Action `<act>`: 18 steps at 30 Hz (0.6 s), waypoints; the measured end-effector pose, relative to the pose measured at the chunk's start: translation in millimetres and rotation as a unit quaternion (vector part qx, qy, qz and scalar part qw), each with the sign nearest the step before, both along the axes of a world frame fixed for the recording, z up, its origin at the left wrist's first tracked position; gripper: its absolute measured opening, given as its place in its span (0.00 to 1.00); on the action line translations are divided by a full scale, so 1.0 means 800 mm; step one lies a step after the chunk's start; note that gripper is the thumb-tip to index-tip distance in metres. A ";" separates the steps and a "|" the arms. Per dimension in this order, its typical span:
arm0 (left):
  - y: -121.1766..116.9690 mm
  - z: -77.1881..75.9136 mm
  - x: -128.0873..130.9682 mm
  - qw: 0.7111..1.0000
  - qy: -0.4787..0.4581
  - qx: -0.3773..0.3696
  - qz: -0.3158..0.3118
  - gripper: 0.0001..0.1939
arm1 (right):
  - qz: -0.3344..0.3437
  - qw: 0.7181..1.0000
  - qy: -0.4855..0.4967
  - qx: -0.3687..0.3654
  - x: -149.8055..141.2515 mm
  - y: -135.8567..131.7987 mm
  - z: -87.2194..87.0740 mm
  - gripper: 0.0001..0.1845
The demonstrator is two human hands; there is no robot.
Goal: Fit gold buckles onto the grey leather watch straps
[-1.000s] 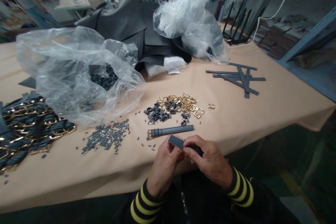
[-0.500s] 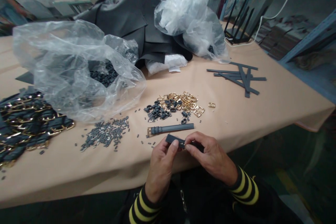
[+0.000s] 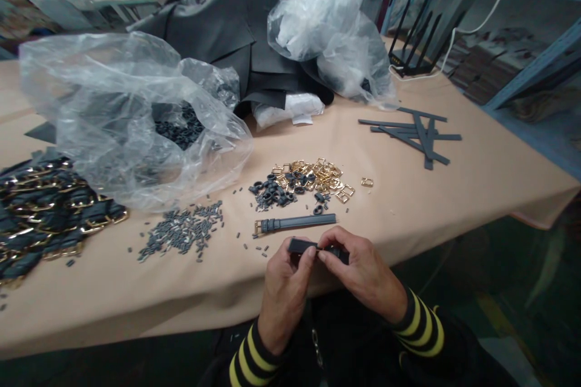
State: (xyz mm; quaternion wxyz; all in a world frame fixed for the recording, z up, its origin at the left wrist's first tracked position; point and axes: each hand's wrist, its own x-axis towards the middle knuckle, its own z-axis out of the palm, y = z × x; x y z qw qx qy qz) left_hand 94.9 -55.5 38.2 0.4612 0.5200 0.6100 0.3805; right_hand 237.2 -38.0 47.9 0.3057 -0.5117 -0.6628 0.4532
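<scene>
Both hands meet over the table's near edge around one short dark grey strap (image 3: 300, 246). My left hand (image 3: 285, 290) pinches its left part between thumb and fingers. My right hand (image 3: 361, 269) grips the right part, fingertips pressed at the strap's middle, where a small piece may sit but is too small to make out. Just beyond lies a finished grey strap with a gold buckle (image 3: 295, 224). Behind that sit a heap of gold buckles (image 3: 318, 175) and dark loops (image 3: 272, 193).
Small grey pins (image 3: 181, 231) are scattered to the left. A pile of buckled straps (image 3: 45, 217) fills the left edge. Clear plastic bags (image 3: 127, 115) and dark sheet material (image 3: 236, 36) stand behind. Loose grey strips (image 3: 413, 133) lie at right.
The strap has tipped from slanted to nearly level between my hands, which have shifted slightly toward the table. Nothing on the table has moved.
</scene>
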 end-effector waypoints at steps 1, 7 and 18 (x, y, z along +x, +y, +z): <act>0.000 0.000 0.000 1.000 0.008 0.006 0.001 0.07 | 0.002 1.000 0.021 -0.011 0.000 0.000 -0.001 0.03; 0.001 -0.006 -0.002 1.000 0.016 -0.002 -0.019 0.08 | 0.036 0.982 0.157 -0.094 0.004 0.003 -0.009 0.04; -0.009 0.008 -0.005 0.979 -0.188 -0.051 -0.061 0.12 | -0.005 0.987 0.123 -0.100 0.008 0.010 -0.015 0.09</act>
